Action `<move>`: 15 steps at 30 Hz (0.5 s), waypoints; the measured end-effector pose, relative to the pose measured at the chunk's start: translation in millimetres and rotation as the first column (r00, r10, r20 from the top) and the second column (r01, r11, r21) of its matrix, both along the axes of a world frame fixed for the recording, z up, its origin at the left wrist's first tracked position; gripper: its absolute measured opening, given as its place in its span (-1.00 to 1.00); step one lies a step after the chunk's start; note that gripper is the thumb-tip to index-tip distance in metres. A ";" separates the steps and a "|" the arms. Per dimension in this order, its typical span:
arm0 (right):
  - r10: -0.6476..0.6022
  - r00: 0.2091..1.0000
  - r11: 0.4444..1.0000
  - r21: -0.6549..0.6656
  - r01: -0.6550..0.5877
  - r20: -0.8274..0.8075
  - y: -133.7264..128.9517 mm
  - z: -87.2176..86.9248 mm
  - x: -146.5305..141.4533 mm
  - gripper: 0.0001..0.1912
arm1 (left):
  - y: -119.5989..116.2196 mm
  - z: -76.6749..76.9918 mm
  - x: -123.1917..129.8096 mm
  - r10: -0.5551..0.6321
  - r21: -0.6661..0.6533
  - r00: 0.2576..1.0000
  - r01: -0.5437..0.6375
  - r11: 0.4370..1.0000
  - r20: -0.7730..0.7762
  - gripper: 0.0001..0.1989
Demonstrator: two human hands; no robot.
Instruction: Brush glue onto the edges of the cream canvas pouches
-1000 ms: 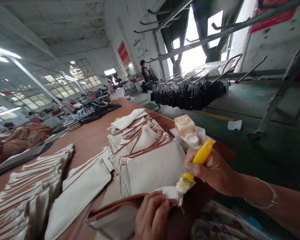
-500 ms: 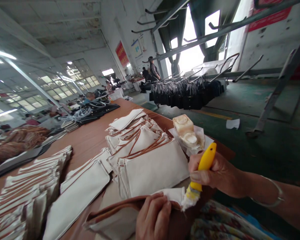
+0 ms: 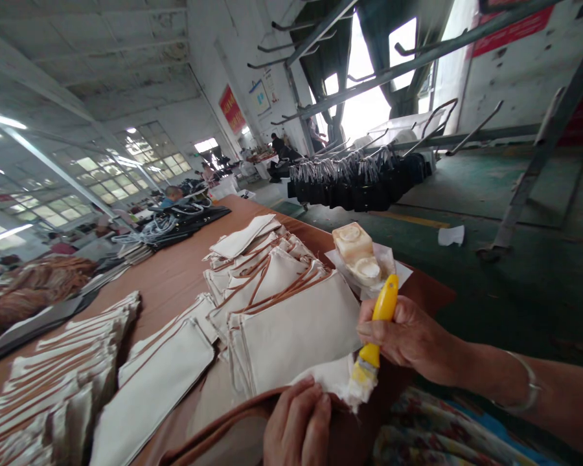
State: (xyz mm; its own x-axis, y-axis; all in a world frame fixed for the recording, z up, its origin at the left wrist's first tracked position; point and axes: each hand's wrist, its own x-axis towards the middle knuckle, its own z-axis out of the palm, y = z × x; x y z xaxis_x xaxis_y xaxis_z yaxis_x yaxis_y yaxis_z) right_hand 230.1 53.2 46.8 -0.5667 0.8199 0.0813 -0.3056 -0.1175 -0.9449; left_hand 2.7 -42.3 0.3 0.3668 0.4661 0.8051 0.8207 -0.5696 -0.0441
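My right hand point(image 3: 408, 333) is wrapped round the yellow handle of a brush point(image 3: 381, 310). The brush's whitish bristles rest on the right end of a white piece with brown edging point(image 3: 328, 377). On that same piece, nearer the bottom of the view, my left hand point(image 3: 298, 424) presses with its fingers bent together. Right behind it lies a stack of white panels with brown edges point(image 3: 291, 330). A glue-smeared, cream-coloured container point(image 3: 354, 244) stands on white paper beyond my right hand.
Rows of white and brown pieces point(image 3: 72, 369) lie on the brown table point(image 3: 184, 259) at the left. Brown bundles point(image 3: 43, 278) are farther left. Across the aisle, a metal rack point(image 3: 519, 200) holds black items point(image 3: 364, 184). People sit in the background.
My right hand and the brush have moved slightly left, with the handle now more upright. The brown-edged piece has shifted at its left end. My left hand stays almost in place.
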 end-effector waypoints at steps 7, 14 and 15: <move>-0.127 0.992 0.990 -0.070 0.125 -0.027 6.4 2.8 -6.6 -0.61 | 7.1 1.0 -1.0 0.005 0.018 1.000 -0.005 1.000 -0.004 -0.87; -0.062 0.998 0.963 -0.263 0.051 -0.034 -10.8 -7.1 -4.7 -0.61 | 4.9 -2.7 -7.1 0.153 -0.007 0.983 -0.154 0.988 0.097 -0.88; -0.114 0.993 0.942 -0.320 0.099 -0.029 -10.1 -10.9 -2.5 -0.64 | 4.5 -2.1 -9.7 0.219 -0.054 0.971 -0.214 0.975 0.100 -0.88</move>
State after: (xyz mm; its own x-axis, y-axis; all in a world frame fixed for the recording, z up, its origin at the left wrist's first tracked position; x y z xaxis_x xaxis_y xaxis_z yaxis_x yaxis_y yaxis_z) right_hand 227.6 43.1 35.9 -0.4765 0.8629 -0.1685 -0.3756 -0.3731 -0.8483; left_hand -7.0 -37.8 -1.8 0.1677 0.5597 0.8115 0.9236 -0.3772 0.0693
